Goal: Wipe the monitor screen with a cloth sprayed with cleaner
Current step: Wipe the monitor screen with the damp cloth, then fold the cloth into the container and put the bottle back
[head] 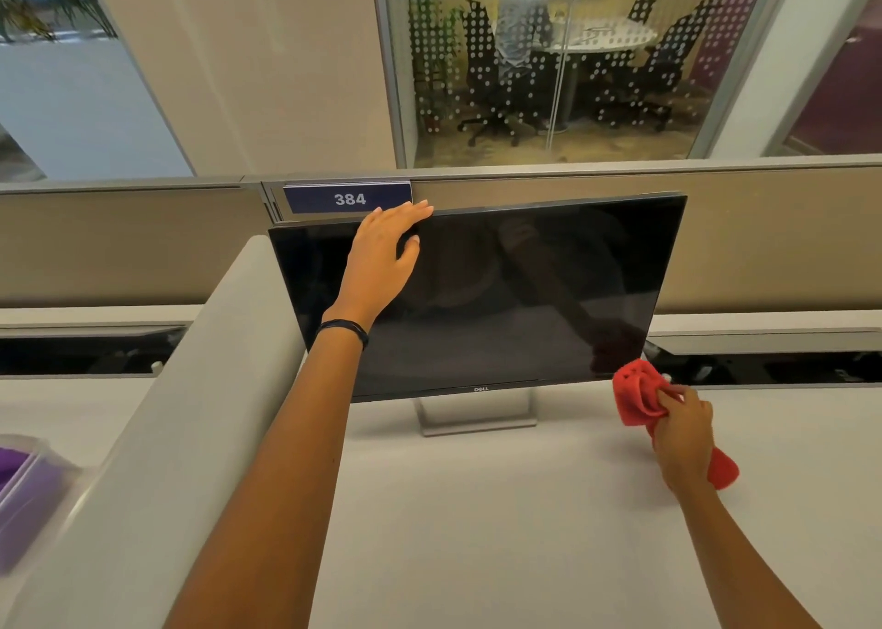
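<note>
A black monitor [515,294] with a dark screen stands on a silver stand [477,416] at the back of a white desk [477,533]. My left hand [382,256] rests on the monitor's top edge near its left corner, fingers over the rim and thumb on the screen. My right hand [685,437] grips a bunched red cloth [637,392] just below the screen's lower right corner. The cloth is off the screen, and its tail hangs out behind my hand. No spray bottle is visible.
A padded grey divider [157,437] runs along the desk's left side. A clear plastic box with purple contents [24,490] sits beyond it at the far left. A beige partition with a blue "384" label [348,197] stands behind the monitor.
</note>
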### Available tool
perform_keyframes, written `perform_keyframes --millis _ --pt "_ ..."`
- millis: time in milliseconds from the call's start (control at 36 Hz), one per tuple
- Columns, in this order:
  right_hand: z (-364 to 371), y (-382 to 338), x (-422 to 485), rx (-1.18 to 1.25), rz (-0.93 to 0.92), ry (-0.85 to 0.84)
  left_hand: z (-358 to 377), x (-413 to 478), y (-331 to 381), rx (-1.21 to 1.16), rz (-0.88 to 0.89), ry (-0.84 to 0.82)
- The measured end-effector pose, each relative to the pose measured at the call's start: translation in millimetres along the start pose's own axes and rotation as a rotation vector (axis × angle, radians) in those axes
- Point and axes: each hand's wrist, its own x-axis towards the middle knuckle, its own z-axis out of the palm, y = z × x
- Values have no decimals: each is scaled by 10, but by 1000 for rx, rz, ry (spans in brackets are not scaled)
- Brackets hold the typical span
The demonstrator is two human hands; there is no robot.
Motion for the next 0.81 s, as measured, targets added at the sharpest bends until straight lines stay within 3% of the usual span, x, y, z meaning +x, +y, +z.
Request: perform_keyframes --millis 167,389,583,722,806 --pt "-87 -15 -79 216 125 48 1 -4 30 11 -20 -29" --pt "-162 -420 -424 367 21 29 20 -93 123 -32 -85 -67" --pt "-220 -550 -1096 587 73 -159 182 -440 362 -169 -111 -81" --pt "-305 -571 -1444 654 103 -237 326 -897 685 -305 -282 -244" --pt "-404 -591 -1584 690 96 -237 407 -1189 899 -290 -394 -531"
